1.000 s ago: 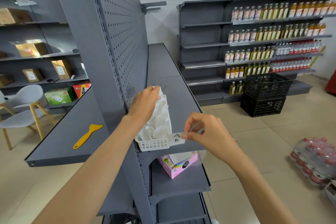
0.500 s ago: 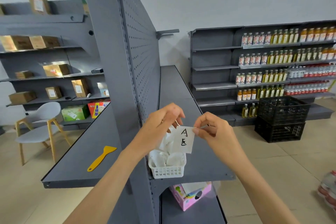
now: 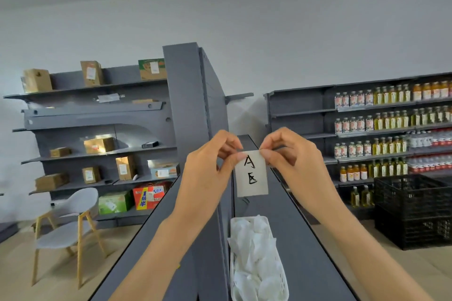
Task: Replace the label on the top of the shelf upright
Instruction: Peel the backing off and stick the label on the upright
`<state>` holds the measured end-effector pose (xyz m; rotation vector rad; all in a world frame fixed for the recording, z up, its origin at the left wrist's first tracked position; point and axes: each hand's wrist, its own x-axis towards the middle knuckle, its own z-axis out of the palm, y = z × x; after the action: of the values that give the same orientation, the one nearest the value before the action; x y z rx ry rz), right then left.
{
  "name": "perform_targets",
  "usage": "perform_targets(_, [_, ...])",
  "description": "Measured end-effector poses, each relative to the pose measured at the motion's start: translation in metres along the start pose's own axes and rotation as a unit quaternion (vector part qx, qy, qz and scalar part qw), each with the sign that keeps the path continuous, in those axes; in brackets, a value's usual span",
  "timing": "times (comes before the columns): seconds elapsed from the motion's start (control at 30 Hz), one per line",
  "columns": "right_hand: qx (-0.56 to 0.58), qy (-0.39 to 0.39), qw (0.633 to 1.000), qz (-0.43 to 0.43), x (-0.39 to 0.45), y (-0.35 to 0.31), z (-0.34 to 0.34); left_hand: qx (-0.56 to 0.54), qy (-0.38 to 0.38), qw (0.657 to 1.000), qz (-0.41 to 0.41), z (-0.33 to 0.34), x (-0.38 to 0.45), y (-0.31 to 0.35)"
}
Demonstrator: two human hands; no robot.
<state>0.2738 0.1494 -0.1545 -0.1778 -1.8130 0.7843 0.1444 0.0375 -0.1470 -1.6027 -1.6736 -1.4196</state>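
Observation:
A small white label (image 3: 252,175) with black handwritten marks hangs upright in front of me. My left hand (image 3: 208,173) pinches its top left corner and my right hand (image 3: 293,161) pinches its top right corner. Behind it rises the grey shelf upright (image 3: 186,105); its flat top end sits well above my hands and bears no label that I can see. Below the label a white plastic basket (image 3: 259,266) holding several white paper slips rests on the grey shelf (image 3: 305,239).
Shelving with cardboard boxes (image 3: 97,145) stands at the left, with a grey chair (image 3: 71,227) in front. Racks of drink bottles (image 3: 391,127) fill the right wall, and stacked black crates (image 3: 413,210) stand on the floor at the right.
Both hands have lifted the label from the basket's front edge up to chest height, now held by both top corners. My view has tilted upward, showing the upright's top.

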Motion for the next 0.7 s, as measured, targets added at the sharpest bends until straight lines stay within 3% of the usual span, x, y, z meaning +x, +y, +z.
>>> perform_targets(0.47, [0.057,0.026,0.990,-0.124,0.083,-0.079,0.049,-0.033,0.097,0.993,0.057,-0.096,0.074,-0.001])
perform_targets(0.7, [0.000,0.060,0.987,-0.149,0.118,-0.093,0.068,0.021,0.114,0.990,0.082,-0.108,0.103,-0.012])
